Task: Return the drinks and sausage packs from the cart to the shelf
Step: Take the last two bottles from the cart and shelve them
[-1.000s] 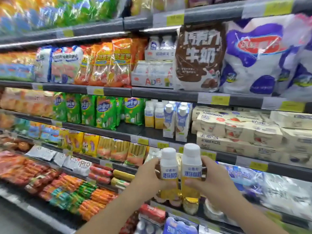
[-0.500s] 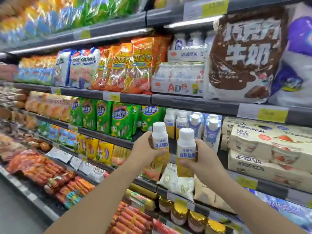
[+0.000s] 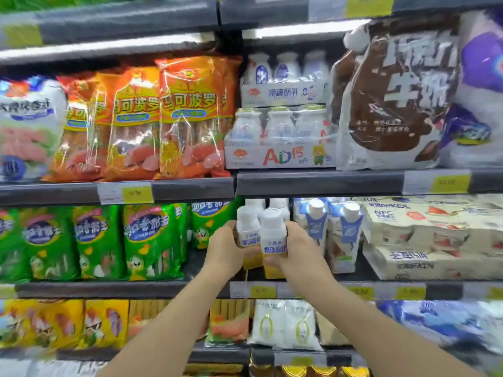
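Each hand holds one white-capped drink bottle with a white and yellow label. My left hand (image 3: 226, 247) grips the left bottle (image 3: 247, 231); my right hand (image 3: 295, 248) grips the right bottle (image 3: 273, 235). Both bottles stand upright, side by side, over the front of the middle shelf (image 3: 304, 291), just in front of two like bottles (image 3: 279, 204) further back. Green sausage packs (image 3: 149, 240) stand on the same shelf to the left. The cart is out of view.
Blue and white drink cartons (image 3: 344, 235) stand right of the bottles, then cream multipack boxes (image 3: 430, 240). The shelf above carries orange sausage bags (image 3: 187, 118), AD bottle multipacks (image 3: 280, 137) and a brown milk bag (image 3: 392, 96). Yellow packs (image 3: 106, 322) fill the shelf below.
Both hands have risen with the bottles and moved forward to the middle shelf, in front of the like bottles. The view has tilted up and closed in on the shelves.
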`<state>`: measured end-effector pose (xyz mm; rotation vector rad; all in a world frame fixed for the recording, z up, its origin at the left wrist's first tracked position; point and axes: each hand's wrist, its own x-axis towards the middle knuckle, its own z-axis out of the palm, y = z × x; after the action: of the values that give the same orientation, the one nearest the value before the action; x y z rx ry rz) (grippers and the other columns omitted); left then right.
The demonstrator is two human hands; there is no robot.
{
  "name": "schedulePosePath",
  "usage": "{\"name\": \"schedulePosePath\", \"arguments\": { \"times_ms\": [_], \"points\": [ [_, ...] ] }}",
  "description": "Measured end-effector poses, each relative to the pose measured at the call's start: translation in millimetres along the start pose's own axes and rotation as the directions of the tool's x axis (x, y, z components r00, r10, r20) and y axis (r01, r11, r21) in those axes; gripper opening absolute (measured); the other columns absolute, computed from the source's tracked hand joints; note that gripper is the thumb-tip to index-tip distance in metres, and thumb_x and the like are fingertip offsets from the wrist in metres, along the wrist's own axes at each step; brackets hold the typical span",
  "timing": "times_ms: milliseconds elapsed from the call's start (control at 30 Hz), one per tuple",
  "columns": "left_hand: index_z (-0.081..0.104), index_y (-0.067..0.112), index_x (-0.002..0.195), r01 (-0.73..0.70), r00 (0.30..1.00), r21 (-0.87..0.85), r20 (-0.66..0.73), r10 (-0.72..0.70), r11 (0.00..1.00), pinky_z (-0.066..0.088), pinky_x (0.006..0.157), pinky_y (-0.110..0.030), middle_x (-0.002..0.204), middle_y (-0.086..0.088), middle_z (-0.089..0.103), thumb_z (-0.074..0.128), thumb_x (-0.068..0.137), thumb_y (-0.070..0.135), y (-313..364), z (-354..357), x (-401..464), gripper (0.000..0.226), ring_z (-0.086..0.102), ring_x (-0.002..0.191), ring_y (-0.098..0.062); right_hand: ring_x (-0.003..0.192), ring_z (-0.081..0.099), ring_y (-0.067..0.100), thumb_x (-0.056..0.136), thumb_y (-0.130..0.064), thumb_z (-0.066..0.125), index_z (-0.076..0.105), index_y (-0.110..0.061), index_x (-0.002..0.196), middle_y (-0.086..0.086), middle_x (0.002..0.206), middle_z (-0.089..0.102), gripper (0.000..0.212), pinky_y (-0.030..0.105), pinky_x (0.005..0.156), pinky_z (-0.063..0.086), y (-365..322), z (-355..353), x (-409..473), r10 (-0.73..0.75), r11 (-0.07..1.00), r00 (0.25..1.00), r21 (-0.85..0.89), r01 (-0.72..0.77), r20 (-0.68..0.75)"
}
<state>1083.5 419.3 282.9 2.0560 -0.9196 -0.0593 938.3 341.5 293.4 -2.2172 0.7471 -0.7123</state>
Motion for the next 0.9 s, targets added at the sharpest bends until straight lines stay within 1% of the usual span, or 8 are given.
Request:
{"name": "schedulePosePath", "arguments": {
  "times_ms": [100, 200, 300, 400, 500, 600, 733, 900],
  "points": [
    [0.059, 0.024, 0.103, -0.066, 0.997, -0.041, 0.026, 0.067, 0.997, 0.039, 0.057, -0.013, 0.088, 0.012, 0.064, 0.088, 0.069, 0.023, -9.7, -2.6, 5.5, 0.045, 0.056, 0.073, -0.002, 0.094, 0.055, 0.012, 0.078, -0.014, 0.079, 0.052, -0.026, 0.115, -0.007, 0.107, 0.060, 0.048, 0.028, 0.077, 0.043, -5.5, 10.8, 7.1, 0.033, 0.995, 0.998, -0.090, -0.038, -0.058],
    [0.062, 0.020, 0.103, -0.105, 0.994, -0.042, 0.023, 0.106, 0.994, 0.050, 0.068, -0.026, 0.095, 0.006, 0.069, 0.088, 0.068, 0.020, -15.3, -1.6, 7.9, 0.044, 0.063, 0.084, -0.012, 0.097, 0.060, 0.019, 0.083, -0.010, 0.073, 0.050, -0.022, 0.118, -0.001, 0.109, 0.062, 0.044, 0.034, 0.081, 0.050, -7.2, 15.0, 12.8, 0.074, 0.975, 0.993, -0.202, -0.092, -0.092],
    [0.062, 0.019, 0.106, -0.153, 0.988, -0.020, 0.027, 0.153, 0.988, 0.055, 0.082, -0.040, 0.100, 0.001, 0.071, 0.089, 0.065, 0.025, -17.4, -1.0, 11.4, 0.049, 0.066, 0.094, -0.019, 0.096, 0.065, 0.028, 0.089, -0.012, 0.067, 0.042, -0.015, 0.122, 0.008, 0.107, 0.067, 0.041, 0.039, 0.077, 0.054, -9.7, 13.8, 16.7, 0.147, 0.919, 0.984, -0.355, -0.173, -0.098],
    [0.060, 0.019, 0.107, -0.182, 0.982, 0.004, 0.051, 0.182, 0.983, 0.054, 0.084, -0.042, 0.101, 0.001, 0.071, 0.088, 0.066, 0.029, -18.2, -2.8, 14.3, 0.051, 0.066, 0.095, -0.020, 0.105, 0.063, 0.034, 0.089, -0.035, 0.069, 0.038, -0.009, 0.127, 0.013, 0.111, 0.064, 0.056, 0.038, 0.077, 0.052, -23.6, 8.9, 16.6, 0.182, 0.840, 0.979, -0.502, -0.206, -0.097],
    [0.059, 0.019, 0.107, -0.195, 0.979, 0.013, 0.065, 0.194, 0.981, 0.054, 0.083, -0.043, 0.100, 0.001, 0.070, 0.088, 0.066, 0.031, -19.3, -3.5, 15.2, 0.052, 0.066, 0.094, -0.022, 0.111, 0.060, 0.033, 0.085, -0.060, 0.061, 0.043, -0.009, 0.123, 0.012, 0.115, 0.061, 0.066, 0.038, 0.078, 0.049, -37.1, 6.1, 17.8, 0.135, 0.785, 0.983, -0.592, -0.183, -0.125],
    [0.058, 0.017, 0.106, -0.184, 0.981, 0.012, 0.064, 0.183, 0.983, 0.054, 0.083, -0.042, 0.100, -0.001, 0.070, 0.089, 0.066, 0.032, -21.0, -3.4, 16.4, 0.052, 0.065, 0.093, -0.023, 0.112, 0.058, 0.032, 0.087, -0.056, 0.060, 0.044, -0.008, 0.126, 0.012, 0.118, 0.060, 0.064, 0.036, 0.077, 0.046, -40.1, 4.6, 26.2, 0.183, 0.781, 0.975, -0.583, -0.223, -0.128],
    [0.058, 0.014, 0.112, -0.162, 0.984, -0.037, 0.066, 0.164, 0.986, 0.055, 0.083, -0.041, 0.103, -0.002, 0.070, 0.089, 0.066, 0.032, -22.1, -1.1, 16.0, 0.059, 0.065, 0.096, -0.021, 0.112, 0.055, 0.034, 0.083, -0.046, 0.062, 0.037, -0.008, 0.137, 0.013, 0.120, 0.056, 0.070, 0.042, 0.082, 0.052, -37.0, -0.3, 32.5, 0.240, 0.788, 0.962, -0.553, -0.271, -0.130],
    [0.058, 0.015, 0.114, -0.158, 0.986, -0.039, 0.054, 0.160, 0.987, 0.048, 0.077, -0.029, 0.105, 0.000, 0.069, 0.087, 0.069, 0.033, -20.4, 3.0, 15.4, 0.057, 0.062, 0.100, -0.019, 0.109, 0.057, 0.034, 0.082, -0.044, 0.065, 0.040, -0.008, 0.124, 0.009, 0.106, 0.052, 0.061, 0.043, 0.083, 0.054, -33.6, -0.5, 32.0, 0.206, 0.807, 0.967, -0.534, -0.253, -0.147]
  ]
}}
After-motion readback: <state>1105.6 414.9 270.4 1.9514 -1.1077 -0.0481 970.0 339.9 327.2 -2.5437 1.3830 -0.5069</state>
